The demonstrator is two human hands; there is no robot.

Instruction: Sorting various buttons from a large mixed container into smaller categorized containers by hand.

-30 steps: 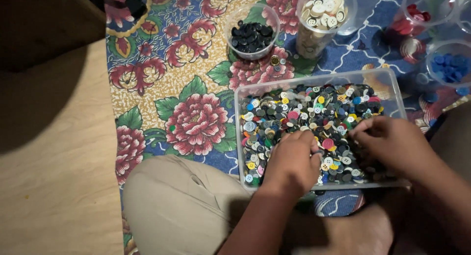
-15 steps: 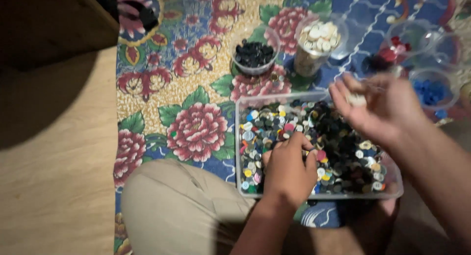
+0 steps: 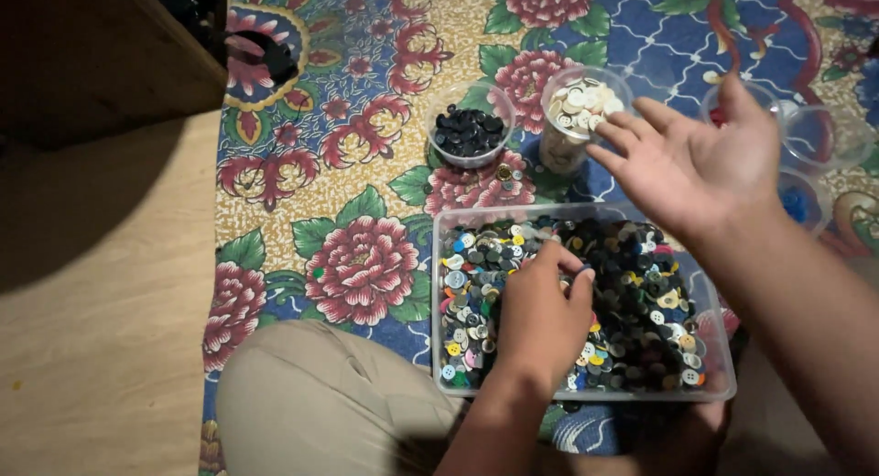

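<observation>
A clear rectangular plastic tray (image 3: 444,302) sits on a floral patterned rug (image 3: 366,165) in red, green, blue and gold, right in front of the person's bent knee in beige trousers (image 3: 311,403). The tray is filled with a heap of small mixed buttons (image 3: 641,302), mostly dark with white, yellow, blue and pink ones among them.

The left hand (image 3: 540,316) rests down in the buttons near the middle of the tray, fingers curled with the tips pressed into the pile; whether it pinches a button cannot be told, since the fingertips are hidden against the heap. The right hand (image 3: 696,165) hovers above the far right end of the tray, palm open and fingers spread, holding nothing that shows.

Just beyond the tray stand two round clear cups: one holding black buttons (image 3: 467,128) and, beside it to the right, one holding white and cream buttons (image 3: 581,105), close to the right hand's fingertips. More clear round cups (image 3: 824,142) lie to the right, partly hidden behind the right hand, one showing blue contents. To the left the rug ends at a light wooden floor (image 3: 101,302), and a dark wooden piece of furniture (image 3: 101,55) fills the upper left corner.
</observation>
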